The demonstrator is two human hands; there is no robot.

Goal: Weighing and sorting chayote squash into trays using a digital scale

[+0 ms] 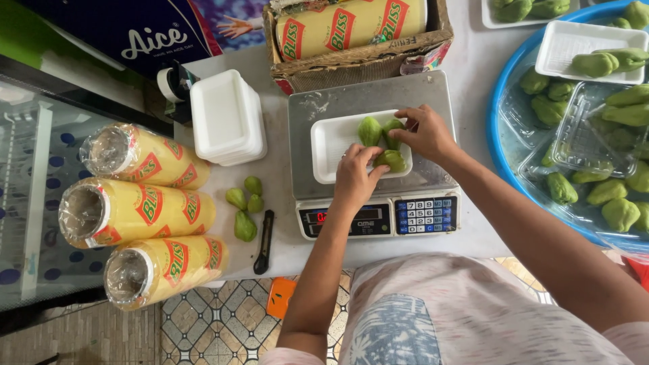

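Now both hands, left hand (354, 177) and right hand (424, 132), grasp green fruits (382, 142) on the tray (331, 145).

Landmark: scale (375, 145). Behind it, touching: cardboard box (358, 57) blocks far side. Left: stack of white trays (226, 116), loose green fruits (245, 206), black knife (264, 241); bare strip between. Right: open tabletop gap, then blue basin (503, 101). Near edge free.

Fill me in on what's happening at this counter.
A person is arranging green chayotes in a white foam tray that sits on a digital scale. The left hand rests on the front one and the right hand on the rear ones. Four more chayotes lie beside a black knife.
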